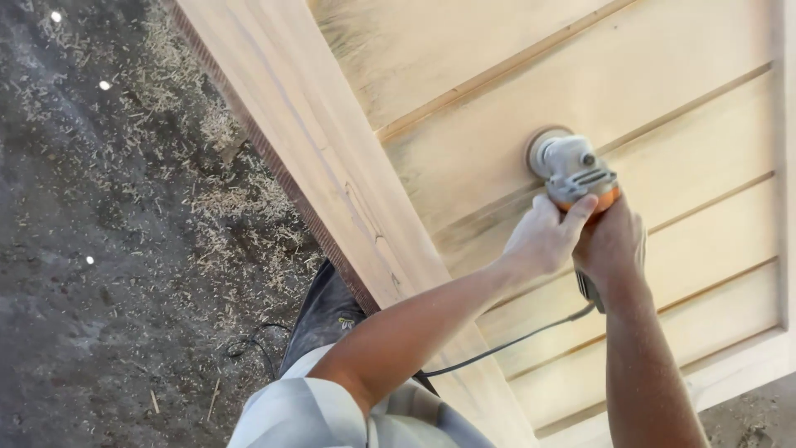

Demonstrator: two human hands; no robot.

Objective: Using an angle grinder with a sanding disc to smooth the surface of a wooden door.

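Note:
A grey and orange angle grinder (pixel 572 170) with a round sanding disc rests on a pale wooden door (pixel 464 141) that lies flat, its panels divided by grooves. My left hand (pixel 543 236) wraps the tool's body from the left, fingers reaching over the orange part. My right hand (pixel 612 241) grips the rear handle just behind it. Both hands are dusty. The tool's black cord (pixel 514 340) runs back under my left forearm.
The door's thick frame rail (pixel 315 141) runs diagonally from top left to bottom. Left of it lies a dark dirt floor (pixel 99 249) strewn with wood shavings. My dark trousers and pale shirt show at the bottom.

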